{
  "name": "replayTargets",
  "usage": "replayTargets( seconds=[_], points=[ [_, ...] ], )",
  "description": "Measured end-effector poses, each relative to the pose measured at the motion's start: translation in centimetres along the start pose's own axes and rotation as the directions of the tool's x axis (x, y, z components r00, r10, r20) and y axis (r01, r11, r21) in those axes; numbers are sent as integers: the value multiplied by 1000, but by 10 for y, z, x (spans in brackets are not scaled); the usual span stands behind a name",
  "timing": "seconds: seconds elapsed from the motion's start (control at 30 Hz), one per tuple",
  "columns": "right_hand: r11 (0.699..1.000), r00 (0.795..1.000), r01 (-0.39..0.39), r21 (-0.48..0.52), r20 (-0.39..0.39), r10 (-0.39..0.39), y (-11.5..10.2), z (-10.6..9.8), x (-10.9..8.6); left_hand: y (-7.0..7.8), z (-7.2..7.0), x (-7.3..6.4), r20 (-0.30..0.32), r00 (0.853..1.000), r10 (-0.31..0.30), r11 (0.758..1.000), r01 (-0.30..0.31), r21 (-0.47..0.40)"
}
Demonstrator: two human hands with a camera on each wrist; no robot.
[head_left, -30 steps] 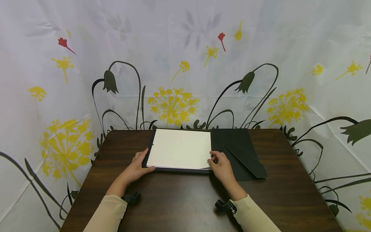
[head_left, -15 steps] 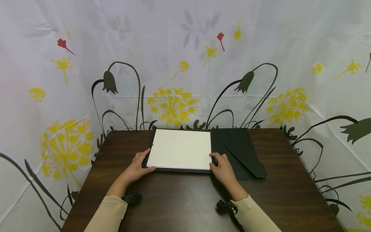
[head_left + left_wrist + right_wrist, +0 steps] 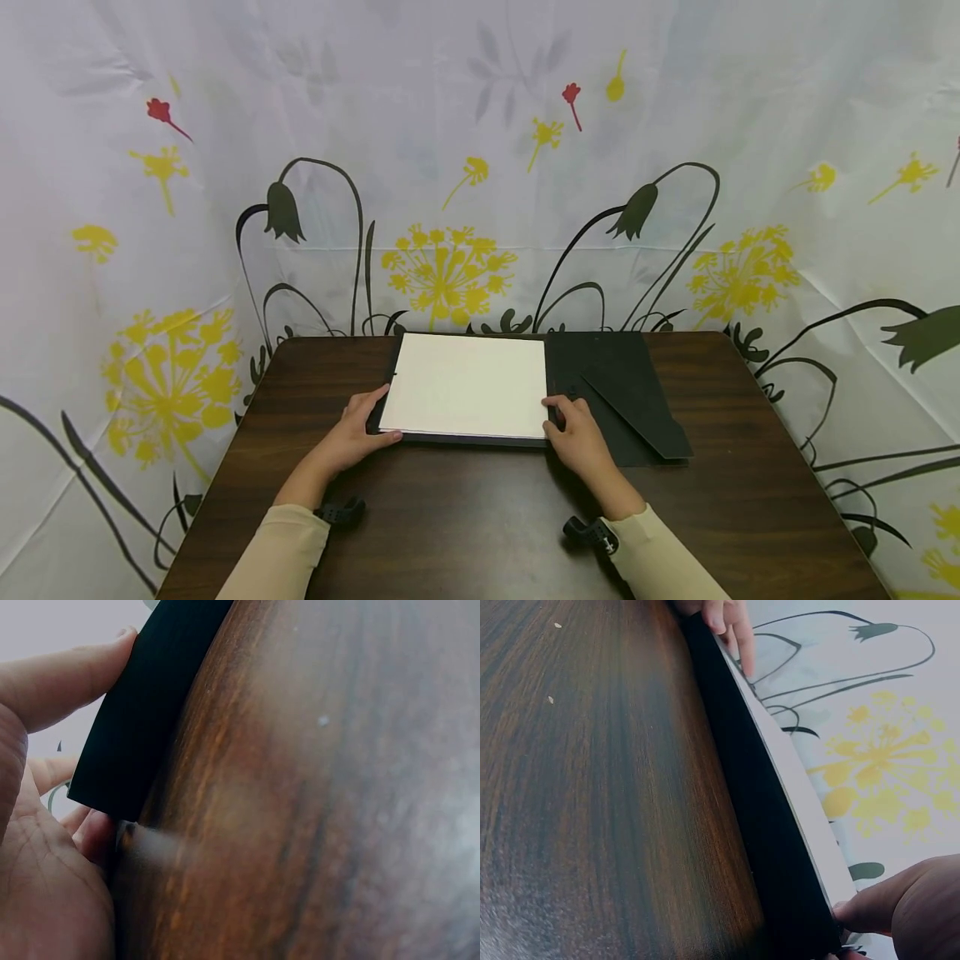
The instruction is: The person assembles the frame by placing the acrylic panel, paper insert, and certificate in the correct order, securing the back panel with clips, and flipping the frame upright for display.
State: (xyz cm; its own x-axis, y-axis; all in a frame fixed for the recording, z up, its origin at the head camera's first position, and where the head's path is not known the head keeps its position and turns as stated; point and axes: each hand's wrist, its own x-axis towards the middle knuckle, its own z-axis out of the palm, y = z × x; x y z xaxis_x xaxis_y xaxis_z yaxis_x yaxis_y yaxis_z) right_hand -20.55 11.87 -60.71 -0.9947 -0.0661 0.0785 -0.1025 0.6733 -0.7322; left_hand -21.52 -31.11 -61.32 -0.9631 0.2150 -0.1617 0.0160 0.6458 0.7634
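A black picture frame lies on the table with a white sheet covering its inside. My left hand holds its near left corner, thumb along the front side and fingers up the left side. In the left wrist view the thumb lies against the black frame side. At the near right corner, my right hand grips the frame, with index finger and thumb at the sheet's right edge. The right wrist view shows that thumb at the corner of the sheet, which lies flat along the frame.
Right of the frame lies a black backing board with a slanted easel leg on it. Everything sits toward the far edge of a dark wooden table. A flower-patterned curtain hangs just behind.
The sheet's near right corner, slightly lifted a second ago, now lies flat. My right hand has shifted slightly down and nearer the frame corner. The left hand stays in place.
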Motion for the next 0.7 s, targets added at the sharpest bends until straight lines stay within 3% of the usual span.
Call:
replayTargets(
  seconds=[0.5,0.7],
  points=[
    [999,1000,0,-43,-4,0,-1,-3,-4,2,1,0,7,1000,-6,1000,5,4],
    [995,999,49,-90,5,-49,-1,-3,-8,1,1,-1,9,1000,-6,1000,6,6]
  ],
)
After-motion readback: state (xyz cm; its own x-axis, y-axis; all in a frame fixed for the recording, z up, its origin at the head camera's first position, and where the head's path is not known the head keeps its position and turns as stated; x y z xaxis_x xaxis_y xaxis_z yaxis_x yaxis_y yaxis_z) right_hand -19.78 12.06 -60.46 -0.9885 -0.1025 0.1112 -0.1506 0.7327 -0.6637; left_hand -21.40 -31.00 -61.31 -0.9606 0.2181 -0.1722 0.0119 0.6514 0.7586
